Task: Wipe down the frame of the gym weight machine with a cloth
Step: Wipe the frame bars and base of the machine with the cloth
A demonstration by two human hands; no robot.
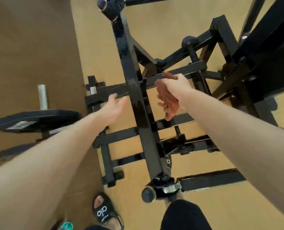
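The black steel frame (138,103) of the weight machine fills the middle of the head view, seen from above, with one long bar running toward me and several crossbars. My right hand (176,85) grips a brown cloth (168,100) over a crossbar to the right of the long bar; part of the cloth hangs below my wrist. My left hand (114,105) reaches out with loose, straight fingers beside the long bar's left edge, near a crossbar, and holds nothing.
A black weight plate (38,120) on a silver sleeve (42,97) sits at the left. My sandalled foot (104,211) stands on the tan floor near the frame's near end. Heavier black frame parts (262,60) rise at the right. A teal object (66,226) lies at the bottom.
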